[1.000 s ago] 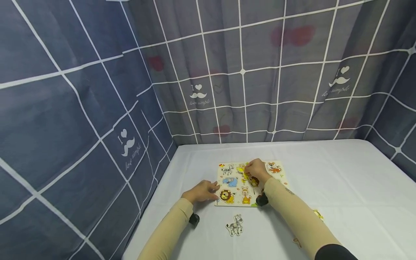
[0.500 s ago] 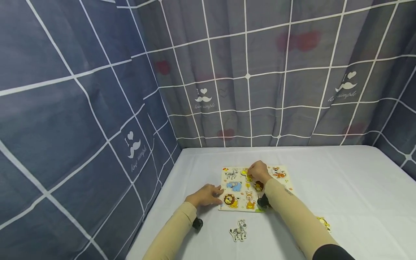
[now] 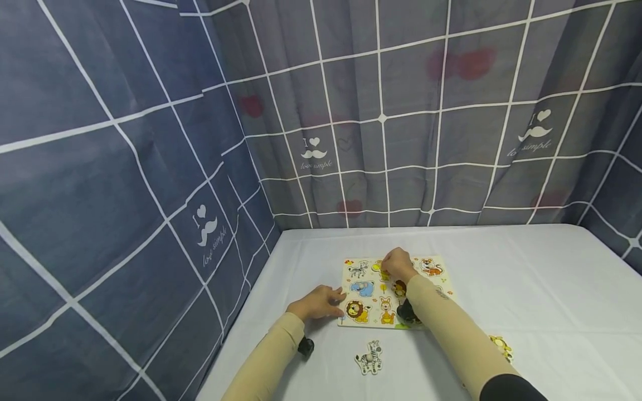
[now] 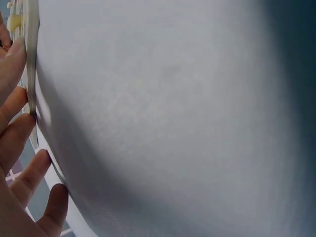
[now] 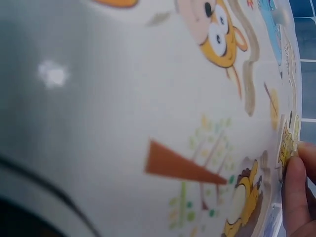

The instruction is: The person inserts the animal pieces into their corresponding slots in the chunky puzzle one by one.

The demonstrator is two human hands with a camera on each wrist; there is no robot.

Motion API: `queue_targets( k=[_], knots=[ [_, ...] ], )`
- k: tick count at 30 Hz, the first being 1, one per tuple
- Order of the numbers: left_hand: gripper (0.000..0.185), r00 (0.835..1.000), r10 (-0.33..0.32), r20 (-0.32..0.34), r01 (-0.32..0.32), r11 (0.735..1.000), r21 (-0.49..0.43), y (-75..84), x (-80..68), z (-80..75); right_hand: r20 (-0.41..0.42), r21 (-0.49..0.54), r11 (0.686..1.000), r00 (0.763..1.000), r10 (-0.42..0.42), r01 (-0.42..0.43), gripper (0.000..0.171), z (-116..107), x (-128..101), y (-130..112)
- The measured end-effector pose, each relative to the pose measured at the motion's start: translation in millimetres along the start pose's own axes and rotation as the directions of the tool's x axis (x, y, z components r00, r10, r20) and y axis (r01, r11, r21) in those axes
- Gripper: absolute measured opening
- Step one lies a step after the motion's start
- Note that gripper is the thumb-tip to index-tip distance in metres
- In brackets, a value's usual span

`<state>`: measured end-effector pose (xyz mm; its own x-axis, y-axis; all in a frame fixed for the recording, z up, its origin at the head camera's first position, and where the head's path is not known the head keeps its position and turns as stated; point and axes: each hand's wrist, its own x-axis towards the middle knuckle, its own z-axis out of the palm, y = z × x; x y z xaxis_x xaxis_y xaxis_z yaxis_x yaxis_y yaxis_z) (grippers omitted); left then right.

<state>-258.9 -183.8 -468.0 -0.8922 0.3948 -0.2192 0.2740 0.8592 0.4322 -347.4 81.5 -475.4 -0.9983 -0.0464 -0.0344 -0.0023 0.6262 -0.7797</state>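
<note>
Under both hands spreads the white table (image 3: 526, 289), and between them lies the animal puzzle board (image 3: 368, 303). Her left hand (image 3: 318, 302) rests with relaxed, straight fingers (image 4: 17, 133) against the board's near-left edge. Her right hand (image 3: 398, 264) pinches a yellow puzzle piece (image 5: 286, 143) at the board's far side; a loose zebra piece (image 3: 369, 356) lies near her wrists.

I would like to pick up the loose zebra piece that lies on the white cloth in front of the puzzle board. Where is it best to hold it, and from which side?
The zebra piece lies flat on the tablecloth, apart from the puzzle board and from both hands. It seems thin, so come from above and pinch its two long edges at the body, probably tipping one edge up first. I cannot see a knob on it.
</note>
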Motion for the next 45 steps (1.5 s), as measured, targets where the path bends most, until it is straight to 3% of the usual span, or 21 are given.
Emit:
queue_targets(
  k=[7, 14, 19, 27, 32, 39, 45],
  knots=[
    [0.061, 1.0, -0.003, 0.003, 0.003, 1.0, -0.018, -0.8, 0.8, 4.4, 0.012, -0.007, 1.0, 1.0, -0.003, 0.003, 0.022, -2.1, -6.1, -1.0],
    [0.06, 1.0, -0.01, 0.01, 0.011, 0.998, -0.06, 0.2, 0.2, 8.0, 0.021, -0.008, 1.0, 1.0, 0.018, -0.018, 0.017, -1.7, -11.0, 1.0],
    [0.059, 0.999, -0.016, 0.028, 0.019, 0.997, -0.081, 1.1, -1.4, 15.0, 0.004, -0.059, 0.998, 1.0, 0.02, -0.02, 0.015, 4.2, -13.0, 10.6],
    [0.058, 0.999, -0.006, 0.033, 0.009, 0.998, -0.061, 2.7, -3.3, 22.1, -0.039, -0.046, 0.998, 0.999, 0.029, -0.031, 0.012, 8.1, -19.4, 19.5],
    [0.06, 0.999, 0.003, 0.035, -0.002, 0.999, -0.042, 0.6, -2.1, 19.3, -0.034, -0.024, 1.0, 0.999, 0.001, -0.002, 0.009, 3.1, -22.6, 19.9],
    [0.059, 0.999, 0.012, 0.035, -0.01, 0.998, -0.055, -2.5, 0.4, 4.7, 0.034, 0.103, 0.993, 0.998, -0.055, 0.051, 0.019, -17.2, -25.6, 6.1],
    [0.06, 0.999, -0.016, 0.028, 0.018, 0.998, -0.06, -1.7, 2.8, -5.6, 0.037, 0.1, 0.99, 0.994, -0.103, 0.099, 0.018, -36.4, -31.1, -3.8]
  ],
)
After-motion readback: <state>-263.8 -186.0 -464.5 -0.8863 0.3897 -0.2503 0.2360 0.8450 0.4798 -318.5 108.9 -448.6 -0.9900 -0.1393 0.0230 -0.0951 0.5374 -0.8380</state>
